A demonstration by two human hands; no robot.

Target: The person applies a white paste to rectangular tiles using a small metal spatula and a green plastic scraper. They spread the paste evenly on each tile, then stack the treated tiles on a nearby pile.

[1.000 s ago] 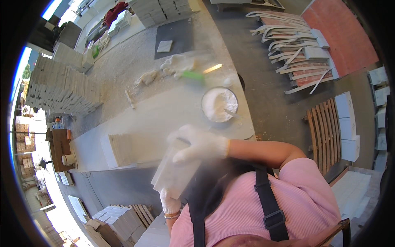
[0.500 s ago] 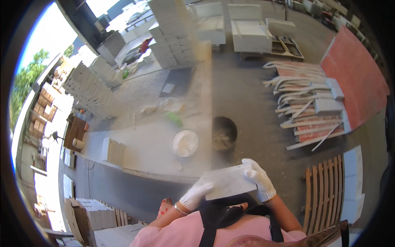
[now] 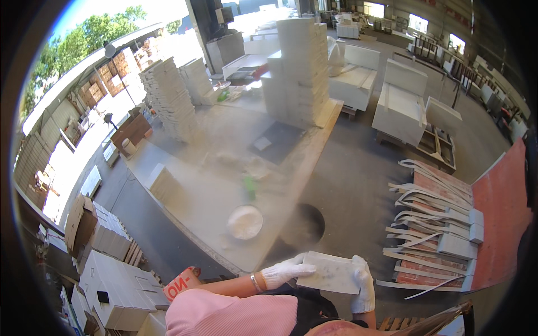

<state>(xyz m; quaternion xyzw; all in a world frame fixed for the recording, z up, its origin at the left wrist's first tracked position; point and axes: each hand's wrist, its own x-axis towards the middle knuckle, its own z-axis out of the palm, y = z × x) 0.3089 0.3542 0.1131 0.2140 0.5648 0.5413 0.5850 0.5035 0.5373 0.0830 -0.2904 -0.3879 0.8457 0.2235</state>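
Note:
A white rectangular tile (image 3: pixel 329 271) with faint grey marks is held between my two white-gloved hands, off the right side of the table's near corner. My left hand (image 3: pixel 288 270) grips its left end. My right hand (image 3: pixel 363 284) is closed round the right end. Closest on the dusty worktable (image 3: pixel 204 215) stands a round bowl of white powder (image 3: pixel 245 222). Behind the bowl lies a green object (image 3: pixel 249 187), too blurred to name. Beside the table edge a dark round bucket (image 3: pixel 309 221) stands on the floor, its contents hard to make out.
A short tile stack (image 3: pixel 161 182) stands on the table's left, with tall stacks (image 3: pixel 296 73) farther back. To the right, long white strips (image 3: pixel 428 224) lie over a red board (image 3: pixel 504 215). White boxes (image 3: pixel 120 288) are piled at lower left.
My view has swung, so the table now slants and the hands appear farther right and lower. Both hands still hold the tile. My left forearm now reaches across from the left.

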